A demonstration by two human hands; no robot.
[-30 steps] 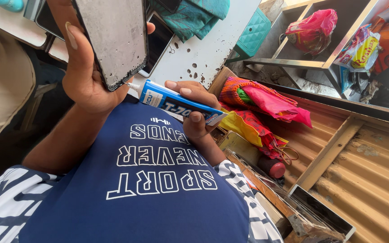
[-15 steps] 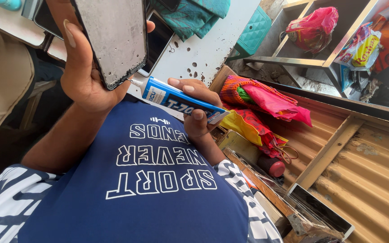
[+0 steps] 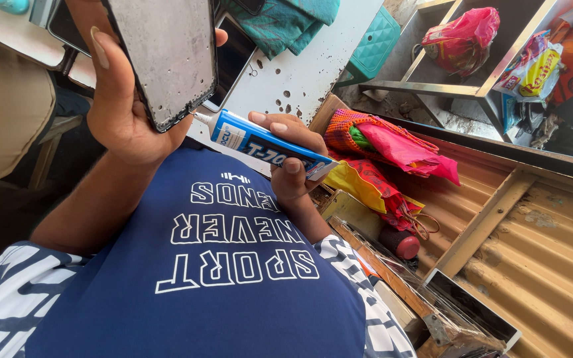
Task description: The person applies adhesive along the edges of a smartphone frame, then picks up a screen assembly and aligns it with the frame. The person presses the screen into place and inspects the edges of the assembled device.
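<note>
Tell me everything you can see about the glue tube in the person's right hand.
The glue tube is a slim, soft-looking squeeze tube, blue with a white band and printed lettering, ending in a thin pale nozzle. The right hand grips it around the rear half, fingers on top and thumb below. It lies nearly level, tilted slightly up toward the nozzle, whose tip sits at the lower edge of the phone frame held by the left hand.

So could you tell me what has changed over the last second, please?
The right hand has brought the blue glue tube up and leftward, so its nozzle now meets the lower edge of the phone frame. The left hand still holds the frame upright; both grips are unchanged.
</note>
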